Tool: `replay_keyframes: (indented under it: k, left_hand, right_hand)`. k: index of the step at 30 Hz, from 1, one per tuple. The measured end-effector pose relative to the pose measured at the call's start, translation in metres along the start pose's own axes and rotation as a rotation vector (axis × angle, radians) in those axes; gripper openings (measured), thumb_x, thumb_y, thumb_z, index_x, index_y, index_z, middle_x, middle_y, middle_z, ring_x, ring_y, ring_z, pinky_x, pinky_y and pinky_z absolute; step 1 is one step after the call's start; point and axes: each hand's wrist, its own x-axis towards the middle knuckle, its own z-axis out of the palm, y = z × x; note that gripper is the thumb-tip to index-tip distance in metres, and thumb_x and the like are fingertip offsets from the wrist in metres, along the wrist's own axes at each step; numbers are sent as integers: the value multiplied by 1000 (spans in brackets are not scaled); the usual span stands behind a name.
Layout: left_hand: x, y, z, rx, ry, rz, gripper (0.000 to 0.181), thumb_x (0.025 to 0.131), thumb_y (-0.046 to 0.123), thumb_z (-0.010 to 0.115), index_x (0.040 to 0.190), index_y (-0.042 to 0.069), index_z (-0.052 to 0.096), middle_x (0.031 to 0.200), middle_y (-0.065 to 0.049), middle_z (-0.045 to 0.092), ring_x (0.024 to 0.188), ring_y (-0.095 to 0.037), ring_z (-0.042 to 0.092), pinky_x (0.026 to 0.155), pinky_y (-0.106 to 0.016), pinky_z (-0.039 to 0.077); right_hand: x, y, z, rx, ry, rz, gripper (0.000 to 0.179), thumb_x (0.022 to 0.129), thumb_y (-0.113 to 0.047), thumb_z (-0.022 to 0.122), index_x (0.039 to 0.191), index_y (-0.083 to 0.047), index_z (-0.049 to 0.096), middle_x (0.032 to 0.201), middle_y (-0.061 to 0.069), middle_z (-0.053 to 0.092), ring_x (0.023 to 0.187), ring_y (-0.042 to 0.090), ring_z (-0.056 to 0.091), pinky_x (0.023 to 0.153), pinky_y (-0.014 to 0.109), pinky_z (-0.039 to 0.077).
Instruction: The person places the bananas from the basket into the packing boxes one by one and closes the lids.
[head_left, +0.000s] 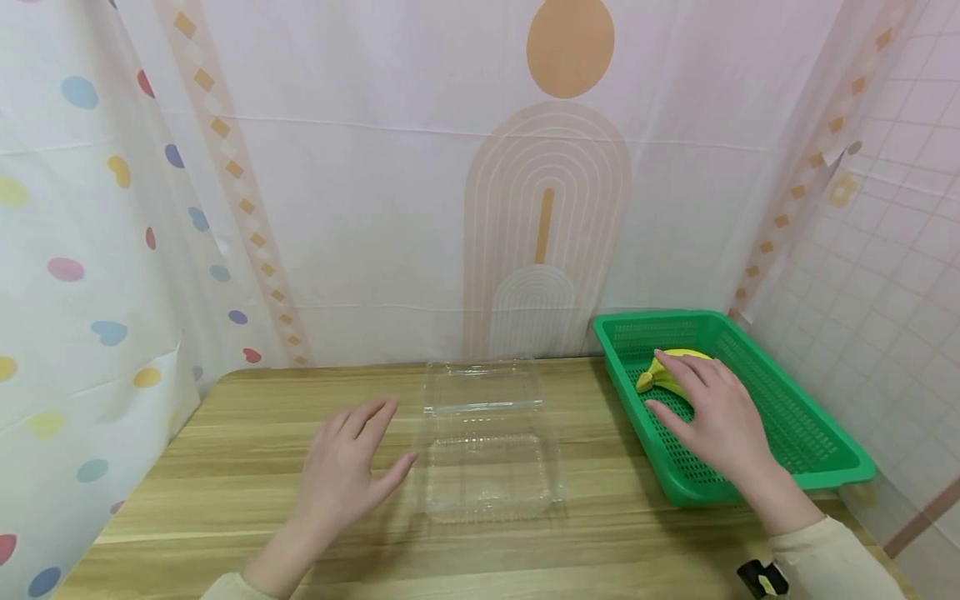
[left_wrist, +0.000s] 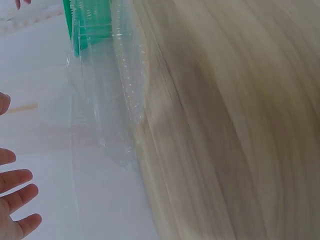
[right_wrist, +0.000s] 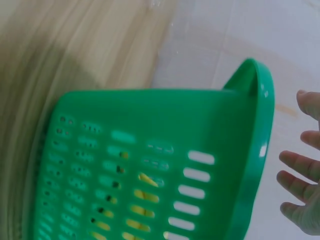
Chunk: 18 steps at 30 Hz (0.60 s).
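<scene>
On my feed, I judge the step in hand to be lining up a grasp on the curved yellow banana (head_left: 663,377), which lies inside the green plastic slotted basket (head_left: 787,400) at the right of the head frame. The person's right hand (head_left: 716,417) hovers over it with fingers apart and nothing held; whether a fingertip touches the peel, I cannot tell. As I read it, the next move calls for lowering thumb and fingers to either side of the fruit before gripping. The left hand (head_left: 341,467) hangs left of centre, thumb and fingers apart, holding nothing, just beside the clear plastic hinged container (head_left: 487,479), whose lid is folded back toward the upper edge of the table. I see basket and container on the yellowish wood-grained table (head_left: 247,450), with a pale patterned curtain (head_left: 375,208) across the upper frame. What stands in my way is the basket's raised wall, which any lift should clear. The right hand also covers part of the banana, so I can't make out its whole shape
</scene>
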Motion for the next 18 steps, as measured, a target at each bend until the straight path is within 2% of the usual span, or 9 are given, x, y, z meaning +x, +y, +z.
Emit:
replay_keyframes:
  k: [4,7,12,18]
  left_hand:
    - [-2,0,4,-38,-3,-32,63,88,48,62,130,1,61,117,-19,64,99,-39,60,80,-56,50]
    - [-5,0,7,-67,-20,-76,64,83,41,71,131,0,61,117,-19,64,100,-39,61,82,-56,52]
    - [-11,4,10,-133,-83,-200,62,79,31,80,129,-1,61,116,-20,65,104,-40,61,86,-56,53]
    - [-14,10,10,-249,-173,-345,58,84,27,79,131,-2,60,121,-18,65,105,-37,62,88,-55,53]
  right_hand:
    - [2,4,-5,-8,-22,35,61,86,-31,77,137,-5,56,118,19,64,108,40,56,91,58,46]
    - [4,6,-8,-5,-46,81,67,78,-18,83,137,-5,56,117,20,64,107,41,55,88,59,46]
    - [7,12,-12,21,-89,158,64,80,-17,82,137,-3,55,117,22,63,108,44,53,87,62,46]
    - [11,23,-18,59,-143,231,62,86,-23,78,139,-3,53,127,25,59,117,48,48,91,66,42]
